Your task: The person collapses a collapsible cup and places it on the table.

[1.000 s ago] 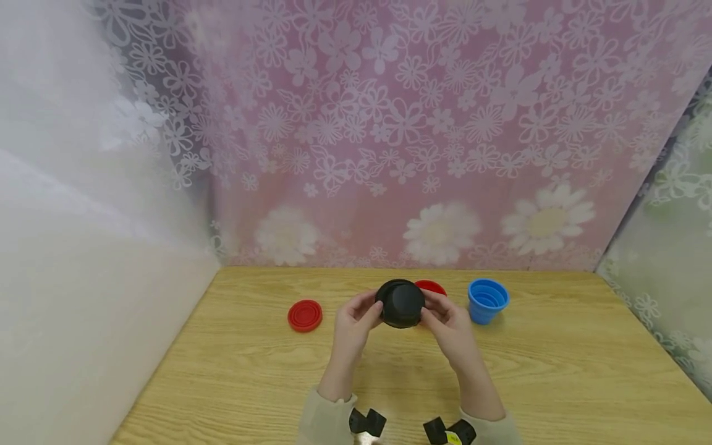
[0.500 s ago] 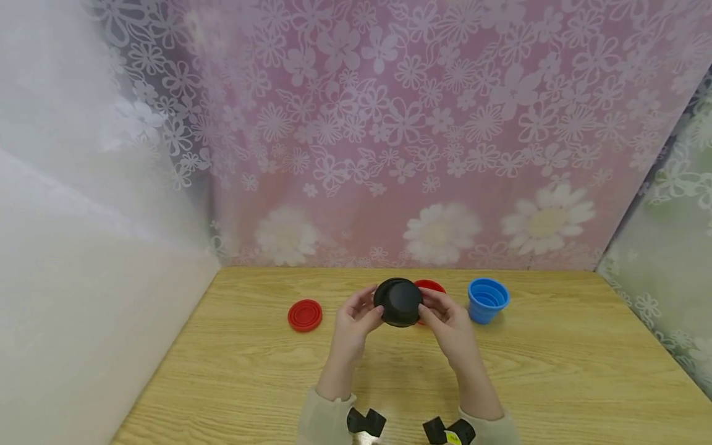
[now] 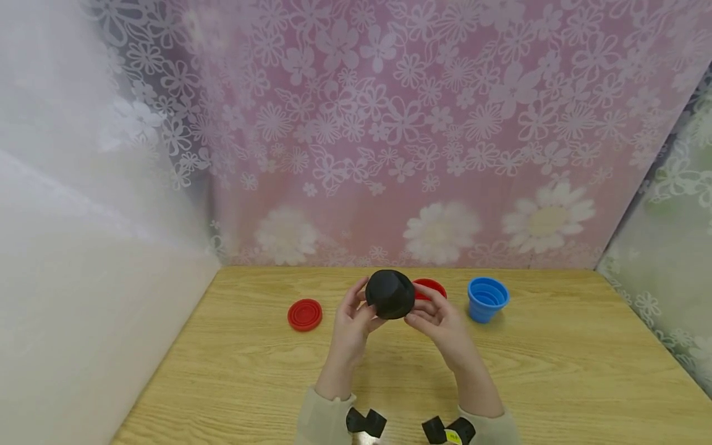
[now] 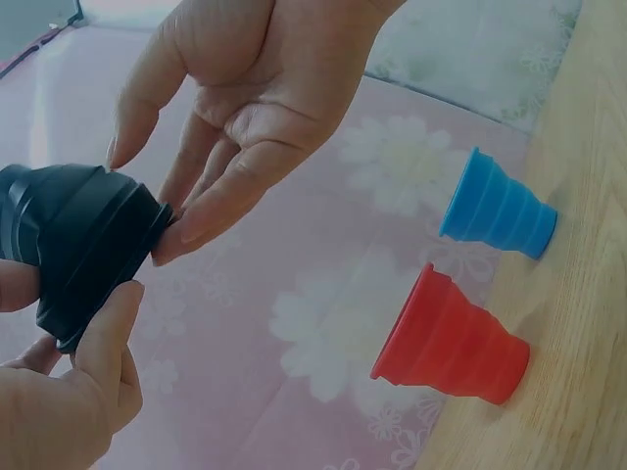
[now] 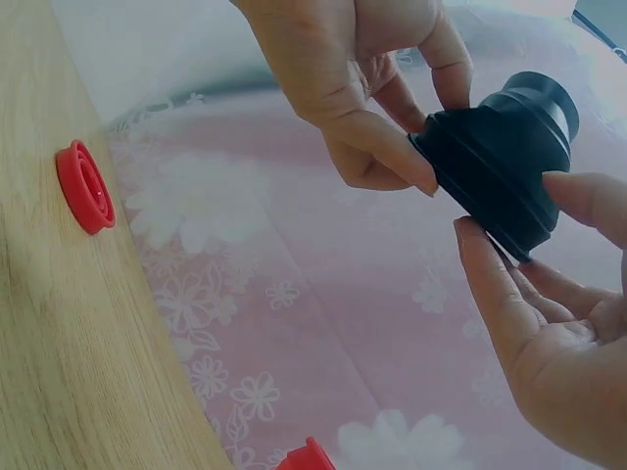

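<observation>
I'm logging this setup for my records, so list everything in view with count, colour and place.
Blue cup: one, blue, upright, right part of head view
Red cup: one, red, upright, left of the blue cup
Black cup: one, black, raised, mid head view
Flat ringed disc: one, red, left of all cups
Table: one, light wood, lower head view
Floral sheet: one, pink and white, at the back
Wrist devices: two, black, at the wrists
Sleeves: two, beige, bottom edge
Left hand: one, holding the black cup
Right hand: one, likewise
</observation>
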`<state>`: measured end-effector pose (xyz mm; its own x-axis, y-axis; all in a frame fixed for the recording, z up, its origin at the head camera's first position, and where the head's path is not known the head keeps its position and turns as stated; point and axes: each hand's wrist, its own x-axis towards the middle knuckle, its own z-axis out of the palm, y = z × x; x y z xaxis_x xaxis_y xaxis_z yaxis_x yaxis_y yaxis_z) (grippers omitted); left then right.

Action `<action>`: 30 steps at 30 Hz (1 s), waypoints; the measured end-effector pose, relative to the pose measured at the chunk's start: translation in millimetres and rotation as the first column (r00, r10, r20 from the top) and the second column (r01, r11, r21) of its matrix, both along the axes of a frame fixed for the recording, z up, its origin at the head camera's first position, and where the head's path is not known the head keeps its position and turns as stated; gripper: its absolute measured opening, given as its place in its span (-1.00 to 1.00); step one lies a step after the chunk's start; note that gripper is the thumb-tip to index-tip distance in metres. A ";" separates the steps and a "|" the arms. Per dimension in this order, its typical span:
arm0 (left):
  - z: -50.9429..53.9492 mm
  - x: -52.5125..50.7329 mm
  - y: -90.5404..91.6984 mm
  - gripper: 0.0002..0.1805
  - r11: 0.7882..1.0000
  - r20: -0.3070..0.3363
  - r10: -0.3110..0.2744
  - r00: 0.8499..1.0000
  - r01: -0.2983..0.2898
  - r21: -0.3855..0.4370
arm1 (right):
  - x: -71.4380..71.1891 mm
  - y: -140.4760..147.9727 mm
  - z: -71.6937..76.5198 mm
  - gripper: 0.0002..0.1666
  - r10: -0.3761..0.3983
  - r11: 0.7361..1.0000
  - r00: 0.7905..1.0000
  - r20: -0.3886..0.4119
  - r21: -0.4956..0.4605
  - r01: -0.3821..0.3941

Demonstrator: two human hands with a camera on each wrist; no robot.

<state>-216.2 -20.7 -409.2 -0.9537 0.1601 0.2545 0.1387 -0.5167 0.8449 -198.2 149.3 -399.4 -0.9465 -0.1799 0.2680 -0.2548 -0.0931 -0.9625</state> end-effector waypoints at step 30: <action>-3.0 5.3 -13.7 -0.80 0.999 0.072 -0.021 0.997 0.024 -0.045 | 12.9 -6.0 -1.8 -0.55 -0.152 0.985 0.987 0.051 -0.076 0.155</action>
